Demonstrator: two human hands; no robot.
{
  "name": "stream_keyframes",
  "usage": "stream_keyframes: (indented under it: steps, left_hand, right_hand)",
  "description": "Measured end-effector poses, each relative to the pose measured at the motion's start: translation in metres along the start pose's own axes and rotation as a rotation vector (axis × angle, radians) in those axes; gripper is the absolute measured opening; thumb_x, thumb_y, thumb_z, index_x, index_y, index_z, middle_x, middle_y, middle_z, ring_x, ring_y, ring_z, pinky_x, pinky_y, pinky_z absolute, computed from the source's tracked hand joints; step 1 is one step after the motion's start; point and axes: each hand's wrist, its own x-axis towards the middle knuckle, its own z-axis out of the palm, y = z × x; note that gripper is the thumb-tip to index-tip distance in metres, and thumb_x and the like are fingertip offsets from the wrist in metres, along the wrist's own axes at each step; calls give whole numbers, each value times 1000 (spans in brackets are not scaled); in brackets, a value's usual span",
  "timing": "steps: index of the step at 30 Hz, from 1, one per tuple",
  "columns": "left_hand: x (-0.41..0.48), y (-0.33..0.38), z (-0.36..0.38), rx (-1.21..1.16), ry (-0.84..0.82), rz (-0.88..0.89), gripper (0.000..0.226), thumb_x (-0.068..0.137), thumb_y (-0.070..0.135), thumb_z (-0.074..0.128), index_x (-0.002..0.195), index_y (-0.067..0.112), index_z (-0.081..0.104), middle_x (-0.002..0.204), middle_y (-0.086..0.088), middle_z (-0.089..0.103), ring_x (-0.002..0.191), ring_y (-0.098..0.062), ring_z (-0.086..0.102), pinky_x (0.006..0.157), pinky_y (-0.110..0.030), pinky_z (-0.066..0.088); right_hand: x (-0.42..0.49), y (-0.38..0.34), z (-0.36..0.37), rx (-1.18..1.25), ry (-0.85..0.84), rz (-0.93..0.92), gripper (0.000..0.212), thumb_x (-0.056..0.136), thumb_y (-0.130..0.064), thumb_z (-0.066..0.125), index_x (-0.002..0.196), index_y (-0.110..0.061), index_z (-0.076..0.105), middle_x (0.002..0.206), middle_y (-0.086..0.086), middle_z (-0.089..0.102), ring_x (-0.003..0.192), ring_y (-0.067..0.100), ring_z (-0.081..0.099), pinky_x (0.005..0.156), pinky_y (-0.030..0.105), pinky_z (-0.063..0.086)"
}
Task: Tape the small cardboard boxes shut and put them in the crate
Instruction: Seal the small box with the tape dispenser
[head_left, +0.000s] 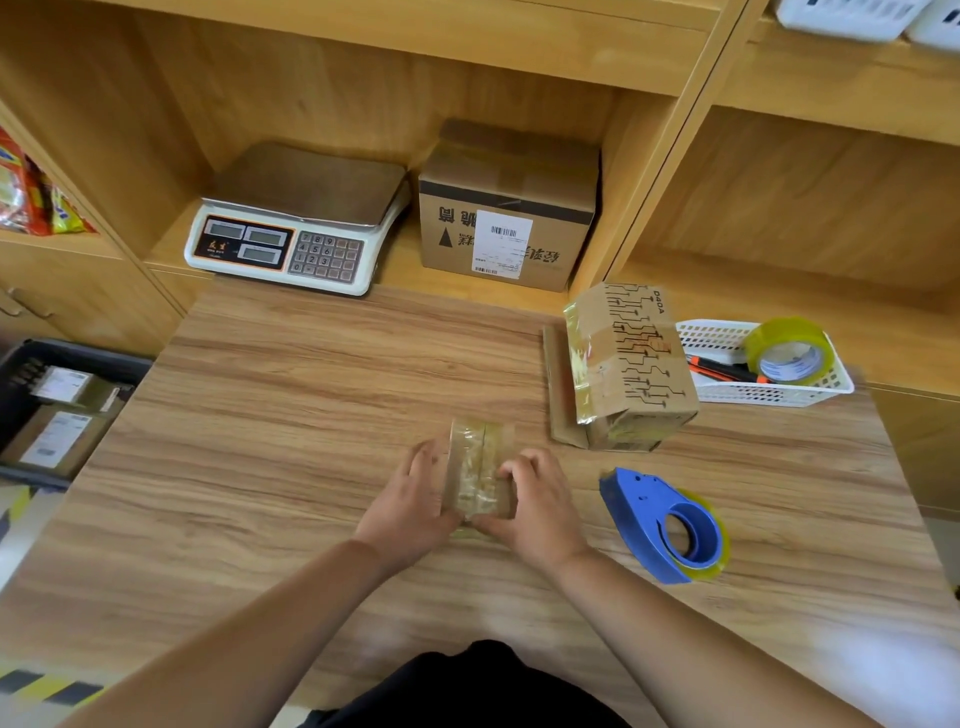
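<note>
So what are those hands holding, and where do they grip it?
A small taped cardboard box on the table. The left hand holds its left side, the right hand its right side, with fingers curled onto the top.

Wooden table (291, 415) bearing small box (480, 467), larger printed box (631, 364), blue tape dispenser (660, 525).

Single head-worn wide-angle view. Worktop (311, 389) seen from above, from its near edge, gaze pitched forward and down toward shelving (519, 67) behind. Forearms seen reaching in from bottom edge; left hand (410, 499), right hand (540, 504) and small box (480, 467) framed close, just below centre. Crate (78, 358) clipped at left margin. Straight lines bowed near edges.
</note>
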Motion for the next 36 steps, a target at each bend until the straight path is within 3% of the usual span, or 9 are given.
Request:
stream_keyframes:
  steps: [4, 8, 13, 17, 21, 24, 30, 34, 36]
  left_hand:
    - [28, 2, -17, 88, -104, 40, 117, 70, 42, 77, 152, 18, -3, 159, 5, 1, 145, -16, 10, 115, -33, 21]
    - [53, 4, -25, 226, -225, 119, 130, 63, 51, 80, 152, 20, -10, 160, 6, -4, 146, -12, -3, 118, -33, 13]
    - [68, 2, -25, 161, -278, 109, 118, 62, 45, 84, 151, 20, 12, 150, 5, 25, 138, -10, 18, 110, -26, 21]
    - [77, -1, -21, -56, -210, 69, 86, 65, 28, 86, 137, 23, 39, 125, 9, 42, 120, -9, 36, 94, -23, 30]
    - [84, -6, -13, -119, -126, 35, 62, 72, 27, 82, 125, 19, 51, 117, 7, 48, 114, -11, 43, 87, -23, 31]
    - [83, -5, -7, -149, -48, 8, 61, 69, 47, 71, 122, 19, 55, 111, 10, 49, 112, -11, 45, 87, -25, 33]
    - [71, -2, 5, -106, 14, 60, 49, 93, 29, 56, 139, 14, 43, 133, -2, 50, 127, -19, 41, 96, -21, 29]
    - [61, -1, -2, -107, -11, -13, 83, 86, 56, 47, 151, 13, 18, 146, -3, 41, 134, -20, 40, 104, -33, 37]
    - [58, 1, -5, -56, -27, -34, 100, 77, 65, 49, 151, 11, 9, 150, -6, 36, 136, -21, 36, 106, -35, 36]
  right_hand:
    - [23, -2, -14, -42, -138, 16, 124, 59, -69, 74, 151, -12, 13, 155, 4, 9, 143, 17, 7, 116, 29, 8]
    - [40, 2, -18, -94, -345, 14, 138, 63, -67, 74, 149, -15, -21, 158, -1, -21, 145, 13, -16, 113, 26, -9]
    - [53, 9, -10, 18, -341, 41, 131, 56, -61, 81, 152, -13, 6, 155, 1, 12, 143, 16, 12, 116, 29, 15]
    - [65, 15, -9, 68, -248, 4, 99, 60, -58, 81, 136, -12, 38, 132, 2, 41, 123, 17, 38, 99, 26, 32]
    - [74, 20, -6, 109, -186, 9, 67, 69, -56, 74, 116, -15, 50, 110, -3, 49, 103, 13, 45, 81, 26, 36]
    - [80, 22, -3, 129, -138, 13, 48, 76, -52, 71, 98, -14, 51, 95, -5, 49, 89, 12, 44, 68, 28, 30]
    - [89, 15, -4, 74, -83, 73, 30, 86, -42, 65, 91, -15, 53, 88, -4, 51, 83, 16, 47, 61, 28, 28]
    - [81, 18, -1, 1, -180, 23, 60, 82, -58, 61, 127, -21, 50, 125, -3, 53, 115, 16, 48, 87, 29, 41]
    - [80, 17, 0, -3, -201, 60, 65, 79, -63, 61, 127, -22, 49, 127, -3, 53, 118, 17, 48, 93, 31, 42]
